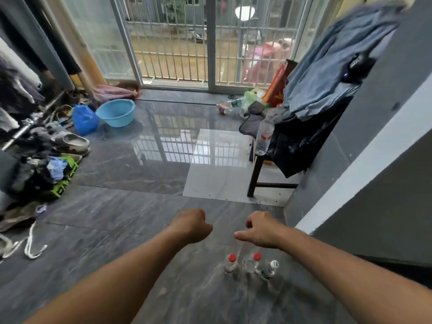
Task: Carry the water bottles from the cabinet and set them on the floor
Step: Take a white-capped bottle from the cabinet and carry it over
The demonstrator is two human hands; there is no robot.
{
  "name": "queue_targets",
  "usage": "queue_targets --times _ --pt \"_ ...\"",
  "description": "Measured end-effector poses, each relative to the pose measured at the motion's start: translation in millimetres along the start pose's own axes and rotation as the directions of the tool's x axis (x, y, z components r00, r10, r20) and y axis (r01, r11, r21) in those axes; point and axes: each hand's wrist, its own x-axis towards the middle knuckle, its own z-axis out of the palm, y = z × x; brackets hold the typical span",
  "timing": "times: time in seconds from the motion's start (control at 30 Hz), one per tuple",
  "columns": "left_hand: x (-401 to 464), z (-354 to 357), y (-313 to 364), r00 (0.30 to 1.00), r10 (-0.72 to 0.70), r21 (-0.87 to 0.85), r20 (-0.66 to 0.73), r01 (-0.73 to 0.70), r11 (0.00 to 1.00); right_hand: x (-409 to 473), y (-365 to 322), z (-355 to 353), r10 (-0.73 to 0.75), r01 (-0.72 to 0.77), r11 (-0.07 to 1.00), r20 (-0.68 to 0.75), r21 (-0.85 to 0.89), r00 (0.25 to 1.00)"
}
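Dark grey marble-veined floor [117,218] with one pale tile [217,174]; two red-capped clear bottles [230,264], one white-capped bottle [270,270]; light blue basin [116,112], bright blue bag [84,119], blue-grey cloth [327,73] over the black chair [254,174]

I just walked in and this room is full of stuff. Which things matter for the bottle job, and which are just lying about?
Part of the job:
- two red-capped bottles and a white-capped bottle, upright on the floor
- left hand, right hand, both holding nothing

Just lying about:
- blue basin
- blue bag
- shoes
- chair draped with clothes
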Motion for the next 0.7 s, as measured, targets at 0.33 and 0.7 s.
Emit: queue_targets --times 0.33,0.7 --pt "-95.1 -187.7 59.2 0.99 0.037 0.094 -0.133 -0.025 0.995 -93.8 -84.3 -164.9 -0.102 0.09 0.989 -0.095 -0.12 0.99" --pt "-147.4 -282.4 103.2 0.981 -0.001 0.065 -0.196 0.014 0.998 -158.7 -114.5 -268.4 -0.199 0.179 0.969 -0.115 -0.168 0.973"
